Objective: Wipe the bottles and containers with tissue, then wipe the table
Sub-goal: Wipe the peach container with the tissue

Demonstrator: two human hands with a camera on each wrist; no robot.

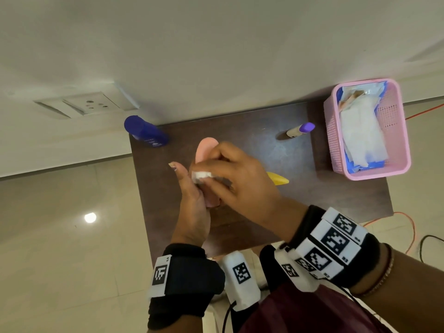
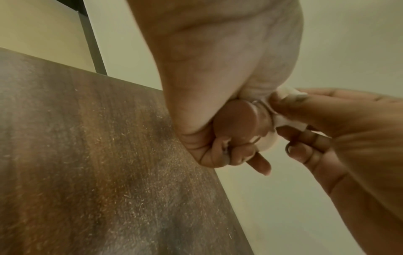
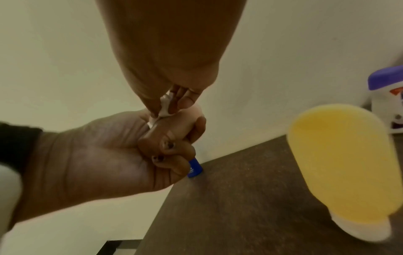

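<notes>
While the left hand (image 1: pixel 192 203) wraps its fingers around the lower part of a pink bottle (image 1: pixel 206 147) and holds it above the dark wooden table (image 1: pixel 264 145), the right hand (image 1: pixel 240 179) pinches a small wad of white tissue (image 1: pixel 201 175) between thumb and fingertips and presses it against the bottle's side. In the left wrist view the bottle's round end (image 2: pixel 235 119) shows between the curled left fingers (image 2: pixel 218 155), with the tissue touching it. A blue bottle (image 1: pixel 145 132) stands at the table's far left corner, a small white bottle with a purple cap (image 1: pixel 300 129) stands farther right, and a yellow bottle (image 1: pixel 278 179) stands just beyond the right hand, its base probably white, though that view is blurred. A pink basket (image 1: pixel 396 140) sits on the far right corner of the table, holding white tissues (image 1: pixel 360 131) and a blue packet.
</notes>
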